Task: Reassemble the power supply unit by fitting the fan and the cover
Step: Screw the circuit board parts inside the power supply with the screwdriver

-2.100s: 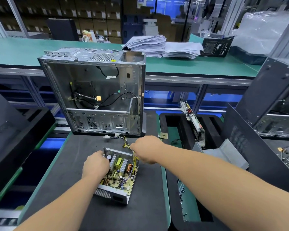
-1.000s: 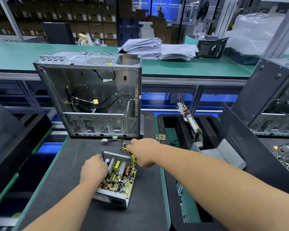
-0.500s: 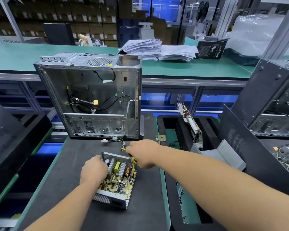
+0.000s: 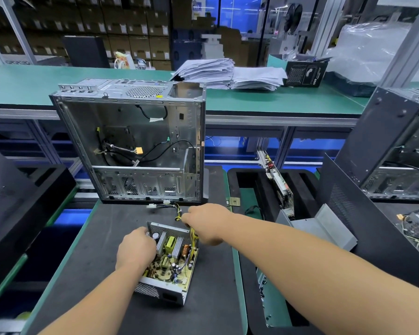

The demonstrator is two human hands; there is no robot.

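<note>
An open power supply unit (image 4: 172, 264) lies on the dark mat, its circuit board with coils and heat sinks exposed, no cover on it. My left hand (image 4: 136, 250) grips its left wall from above. At the unit's far right corner my right hand (image 4: 205, 223) is closed on the yellow and black cable bundle (image 4: 178, 212), which runs away toward white connectors by the case. A bent grey metal cover (image 4: 324, 228) lies to the right on a black tray. I see no fan near the unit.
An empty silver computer case (image 4: 131, 141) stands open just behind the unit. Black foam trays (image 4: 249, 180) with an upright circuit card sit to the right, with a black side panel (image 4: 363, 213) and another case beyond. A black case lies at left. Paper stacks rest on the green bench.
My right hand has shifted slightly away from me along the cable bundle at the unit's far corner. My left hand keeps its hold on the unit, which has barely moved.
</note>
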